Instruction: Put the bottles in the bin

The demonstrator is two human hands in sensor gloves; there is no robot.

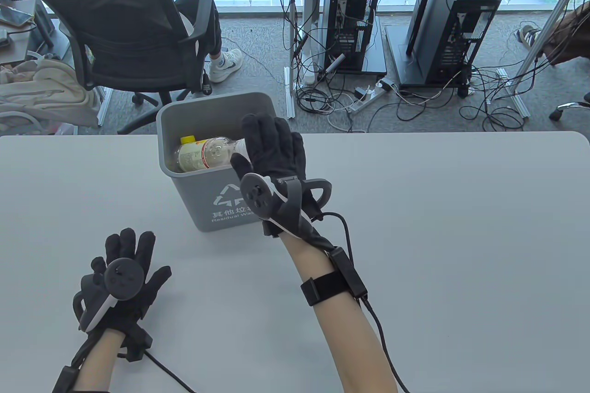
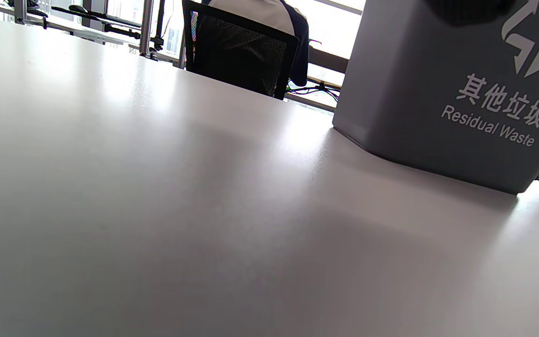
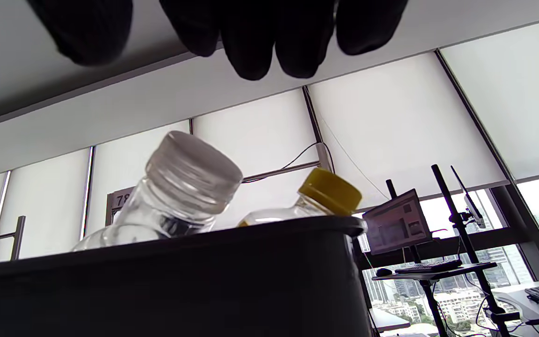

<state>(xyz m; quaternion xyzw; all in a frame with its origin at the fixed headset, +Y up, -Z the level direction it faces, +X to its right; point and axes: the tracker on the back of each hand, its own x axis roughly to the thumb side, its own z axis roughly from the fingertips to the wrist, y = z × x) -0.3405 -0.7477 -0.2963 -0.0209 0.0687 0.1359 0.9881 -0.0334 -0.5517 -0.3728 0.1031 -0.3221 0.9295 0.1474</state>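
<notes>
Hovering over bin (image 1: 184, 144), right hand (image 1: 274, 149) spread wide, 2 bottles (image 1: 207, 153) beneath

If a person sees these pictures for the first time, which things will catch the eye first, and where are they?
The eye goes first to the grey plastic waste bin at the table's far edge, with a clear plastic bottle and a yellow-capped bottle sticking up out of it. The black-gloved right hand hovers over the bin's right rim, fingers spread, beside the clear bottle. The black-gloved left hand rests open on the white table, nearer the person.
</notes>
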